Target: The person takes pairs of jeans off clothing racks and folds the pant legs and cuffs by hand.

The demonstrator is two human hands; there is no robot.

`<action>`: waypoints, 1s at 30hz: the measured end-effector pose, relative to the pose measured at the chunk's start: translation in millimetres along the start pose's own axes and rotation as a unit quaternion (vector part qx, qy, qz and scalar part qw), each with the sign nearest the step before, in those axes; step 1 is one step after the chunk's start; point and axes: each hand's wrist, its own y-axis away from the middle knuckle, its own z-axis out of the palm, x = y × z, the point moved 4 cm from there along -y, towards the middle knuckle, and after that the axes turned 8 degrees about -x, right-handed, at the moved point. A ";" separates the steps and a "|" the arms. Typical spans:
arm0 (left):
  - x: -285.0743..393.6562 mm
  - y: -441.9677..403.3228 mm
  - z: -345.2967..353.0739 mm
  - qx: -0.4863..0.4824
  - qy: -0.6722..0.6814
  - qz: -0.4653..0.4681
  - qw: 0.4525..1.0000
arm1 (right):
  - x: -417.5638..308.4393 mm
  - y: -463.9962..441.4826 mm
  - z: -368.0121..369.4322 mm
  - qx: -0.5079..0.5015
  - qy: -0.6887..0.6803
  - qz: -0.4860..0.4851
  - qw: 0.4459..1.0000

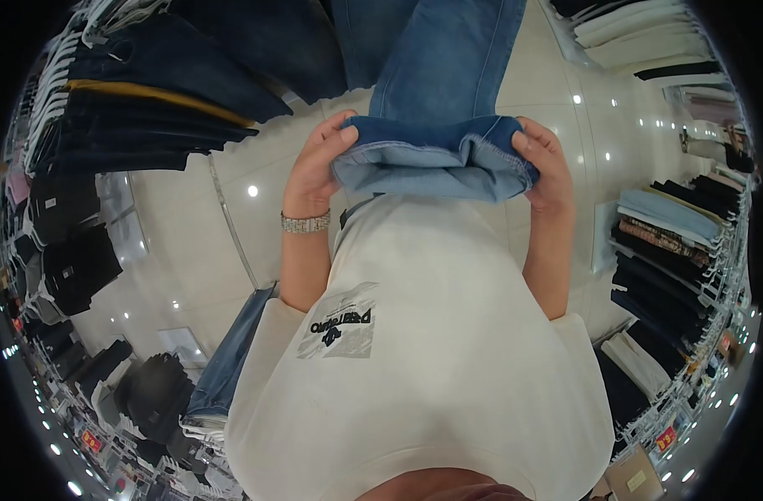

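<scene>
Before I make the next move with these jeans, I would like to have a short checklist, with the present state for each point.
1. Left hand grips one side of the jeans' open end: ok.
2. Right hand grips the opposite side: ok.
3. Pale inner side visible between the hands: ok.
4. Fabric smooth at the opening: not ok, it folds near the right hand.
5. Metal wristband apart from the fabric: ok.
6. Far end free: cannot tell, it is out of view.

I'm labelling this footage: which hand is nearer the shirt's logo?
Left: the left hand grips the jeans ahead of the logo, on the same side; the right hand grips them farther across.
</scene>
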 end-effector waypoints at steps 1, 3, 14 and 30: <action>3.3 1.4 1.7 0.038 -0.006 0.013 0.999 | -3.4 -1.8 1.5 0.028 0.013 -0.004 1.000; 6.2 3.2 -4.3 0.068 -0.007 0.031 0.997 | -12.0 -4.1 2.0 0.081 0.011 -0.038 0.996; 24.3 6.4 -22.9 0.107 0.100 0.162 0.976 | -10.9 -15.3 -17.7 0.075 0.038 -0.054 0.995; -58.5 10.0 -47.2 0.110 -0.127 -0.127 0.978 | 45.6 -18.7 -39.8 0.072 -0.011 0.102 0.992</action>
